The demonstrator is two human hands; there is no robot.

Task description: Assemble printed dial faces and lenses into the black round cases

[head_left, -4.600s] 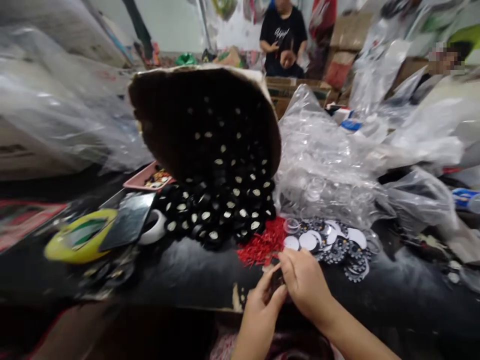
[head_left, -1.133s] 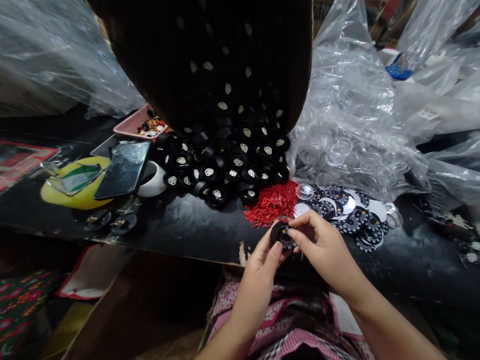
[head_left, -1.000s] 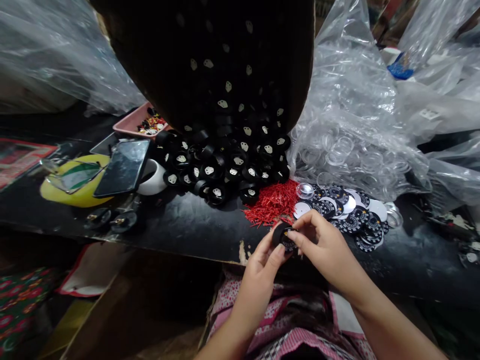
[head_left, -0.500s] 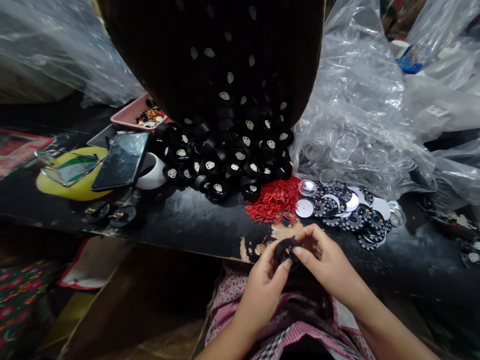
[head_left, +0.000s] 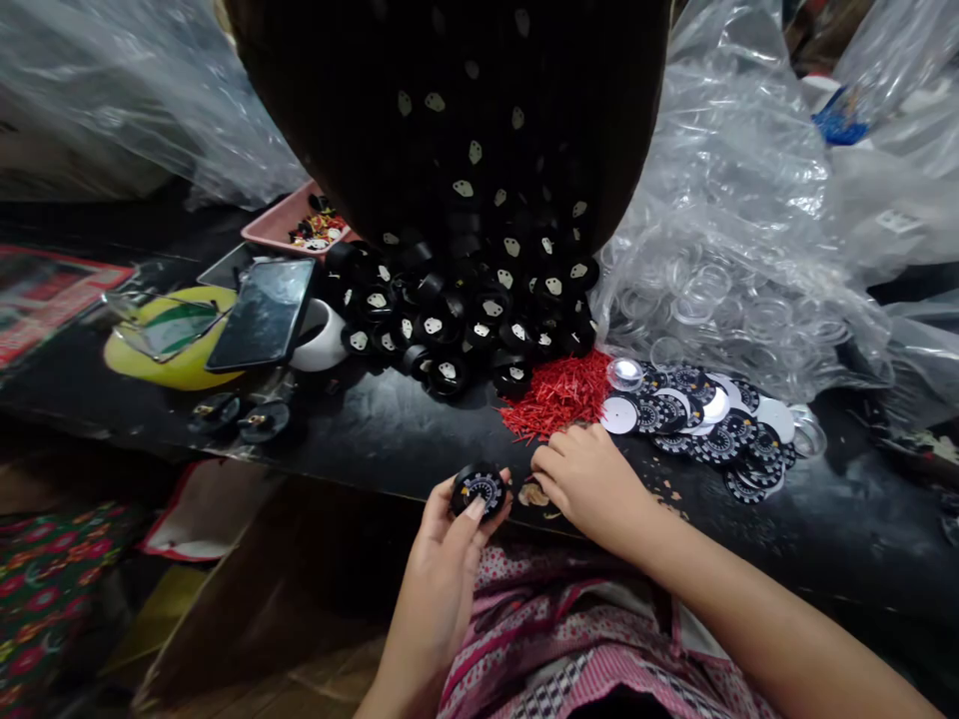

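Observation:
My left hand (head_left: pixel 450 534) grips a round black gauge (head_left: pixel 478 491) at the table's front edge, thumb on its printed dial. The dial is black with white markings and a small yellow patch, turned up toward me. My right hand (head_left: pixel 591 484) rests low over the table, fingers curled together; whatever is between the fingertips is hidden. Just beyond it lies a heap of thin red needles (head_left: pixel 558 392). To the right, printed dial discs (head_left: pixel 711 424) lie overlapped, some with white backs up. Many black round cases (head_left: pixel 446 374) with pale plates are piled behind the needles.
A large dark container (head_left: pixel 450 100) leans over the cases. Clear plastic bags (head_left: pixel 749 200) with clear rings stand right. Left are a phone (head_left: pixel 262 312), a white cup (head_left: pixel 321 338), glasses on a yellow object (head_left: pixel 172 335), two black round pieces (head_left: pixel 264 420) and a pink tray (head_left: pixel 274 222).
The hands, together on the gauge before, have separated. My left hand has carried it left and tilted its dial up; my right hand has let go and moved to the table near the red needles.

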